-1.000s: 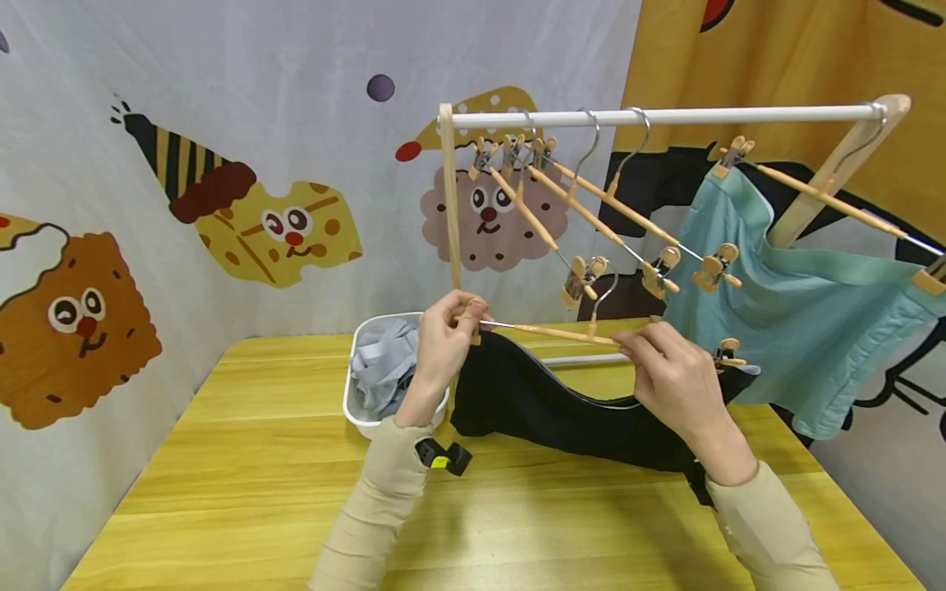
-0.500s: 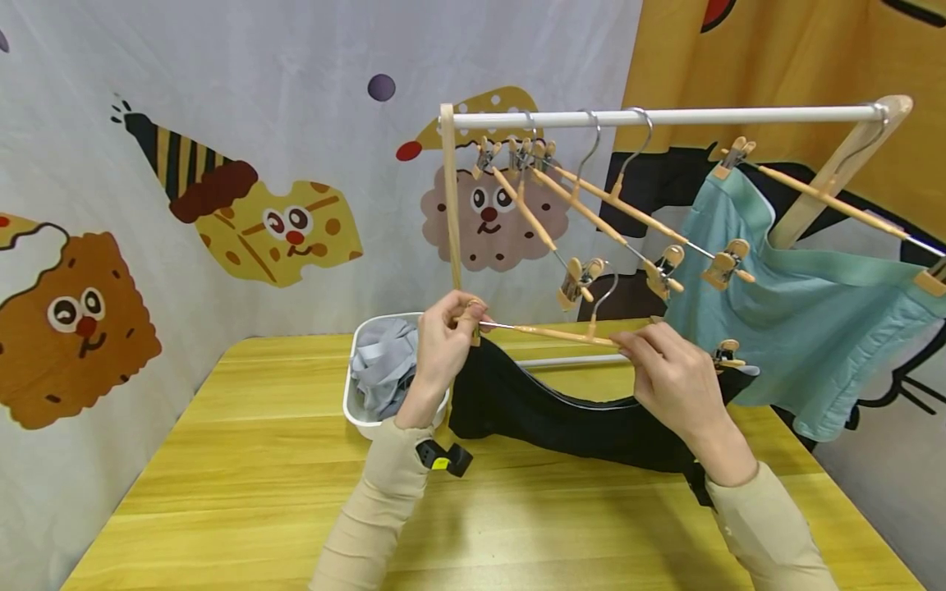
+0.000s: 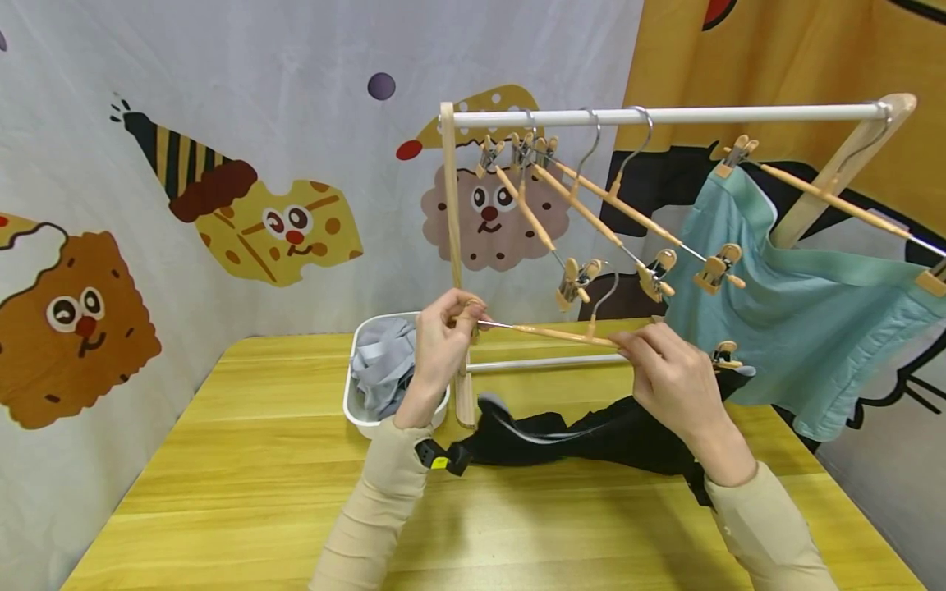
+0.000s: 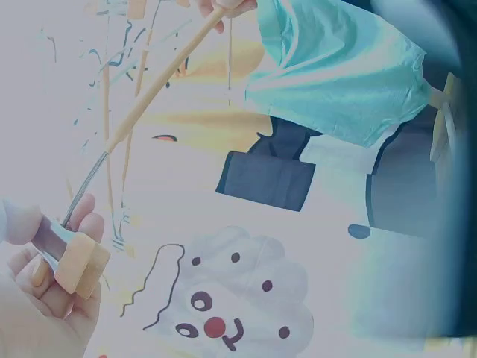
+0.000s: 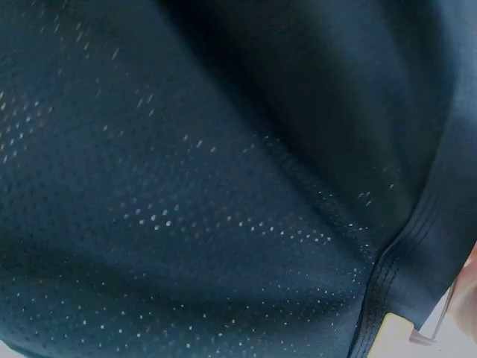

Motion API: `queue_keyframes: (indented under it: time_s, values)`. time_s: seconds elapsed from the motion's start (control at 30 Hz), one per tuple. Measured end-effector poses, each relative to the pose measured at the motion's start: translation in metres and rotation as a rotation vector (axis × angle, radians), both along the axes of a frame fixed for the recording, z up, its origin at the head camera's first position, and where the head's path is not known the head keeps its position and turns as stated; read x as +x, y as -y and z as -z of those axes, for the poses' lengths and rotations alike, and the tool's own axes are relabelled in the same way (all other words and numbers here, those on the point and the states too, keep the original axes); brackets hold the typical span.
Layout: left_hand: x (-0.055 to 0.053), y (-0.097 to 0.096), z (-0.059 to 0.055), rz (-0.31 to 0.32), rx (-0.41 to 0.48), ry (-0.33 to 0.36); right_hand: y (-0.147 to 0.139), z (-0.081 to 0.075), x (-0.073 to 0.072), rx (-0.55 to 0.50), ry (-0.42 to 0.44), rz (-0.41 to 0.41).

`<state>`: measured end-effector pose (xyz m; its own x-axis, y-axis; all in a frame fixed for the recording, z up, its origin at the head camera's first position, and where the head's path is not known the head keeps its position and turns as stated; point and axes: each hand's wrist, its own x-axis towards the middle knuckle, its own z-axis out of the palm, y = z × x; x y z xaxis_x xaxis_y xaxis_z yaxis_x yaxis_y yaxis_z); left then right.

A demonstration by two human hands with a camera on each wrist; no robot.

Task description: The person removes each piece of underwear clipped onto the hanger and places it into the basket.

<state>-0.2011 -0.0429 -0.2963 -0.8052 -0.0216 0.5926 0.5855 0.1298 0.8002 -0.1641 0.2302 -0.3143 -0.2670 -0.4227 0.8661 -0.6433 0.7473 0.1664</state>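
My left hand (image 3: 445, 336) pinches the end clip (image 4: 80, 262) of a clip hanger (image 3: 554, 332); the left wrist view shows no cloth in that clip. My right hand (image 3: 676, 373) grips the hanger's bar right of its hook. A black garment (image 3: 547, 443) with a waistband hangs from the hanger's other clip (image 3: 727, 355), beyond my right hand. Its left end lies low by the table, apart from the left clip. Close up, the right wrist view shows the garment's perforated fabric (image 5: 186, 209) and a corner of the right clip (image 5: 391, 337).
A rack with a white rail (image 3: 695, 115) stands at the back, carrying several bare clip hangers (image 3: 576, 201) and a mint-green garment (image 3: 739, 271) clipped at right. The white basket (image 3: 358, 419) at left holds grey cloth (image 3: 384, 361). All stand on the wooden table (image 3: 244, 476).
The black garment's left end has come out of the left clip and dropped towards the table. Both hands stay in nearly the same place on the hanger.
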Motion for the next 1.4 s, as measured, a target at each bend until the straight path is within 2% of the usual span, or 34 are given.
queue_keyframes:
  time_s: [0.1, 0.27, 0.33, 0.37, 0.43, 0.47, 0.53, 0.6, 0.67, 0.7, 0.77, 0.83, 0.9, 1.0, 1.17, 1.3, 1.4]
  values:
    - [0.0, 0.001, -0.001, 0.014, -0.006, 0.032, 0.0, 0.0, 0.0, 0.001, -0.002, 0.004]
    - [-0.002, 0.002, 0.004, 0.055, -0.029, 0.151, -0.001, 0.0, -0.001, 0.011, 0.007, 0.007]
    - [-0.003, 0.002, 0.006, 0.051, -0.073, 0.155, -0.002, -0.001, -0.002, 0.016, 0.015, 0.005]
    - [-0.003, 0.002, 0.008, 0.037, -0.1, 0.131, -0.002, -0.001, -0.002, 0.017, 0.018, 0.003]
    - [-0.004, 0.0, 0.011, -0.02, -0.183, 0.025, -0.002, 0.0, -0.002, 0.018, 0.02, 0.003]
    - [-0.004, -0.002, 0.012, -0.075, -0.243, -0.054, -0.002, 0.0, -0.003, 0.021, 0.021, 0.004]
    - [-0.004, -0.005, 0.014, -0.213, -0.373, -0.238, -0.002, 0.001, -0.003, 0.026, 0.021, 0.007]
    - [-0.004, -0.008, 0.015, -0.366, -0.513, -0.46, -0.003, 0.002, -0.004, 0.031, 0.019, 0.01]
    - [-0.003, -0.012, 0.016, -0.485, -0.651, -0.662, -0.002, 0.003, -0.004, 0.034, 0.019, 0.011]
    - [-0.002, -0.014, 0.016, -0.512, -0.709, -0.753, -0.002, 0.004, -0.004, 0.034, 0.02, 0.012]
    - [-0.001, -0.018, 0.017, -0.52, -0.818, -0.894, -0.001, 0.004, -0.004, 0.033, 0.021, 0.01]
    - [0.001, -0.023, 0.018, -0.488, -0.914, -0.954, 0.0, 0.003, -0.003, 0.033, 0.026, 0.01]
    - [0.003, -0.028, 0.021, -0.447, -0.975, -0.948, 0.001, 0.003, -0.003, 0.034, 0.031, 0.011]
    - [0.005, -0.034, 0.024, -0.416, -1.004, -0.875, 0.002, 0.003, -0.001, 0.031, 0.035, 0.014]
    - [0.009, -0.04, 0.025, -0.386, -0.917, -0.777, 0.002, 0.001, 0.004, 0.042, 0.072, 0.028]
    - [0.012, -0.042, 0.024, -0.377, -0.866, -0.746, 0.001, -0.005, 0.011, 0.09, 0.118, 0.063]
    - [0.014, -0.042, 0.023, -0.375, -0.854, -0.736, 0.001, -0.012, 0.018, 0.113, 0.104, 0.103]
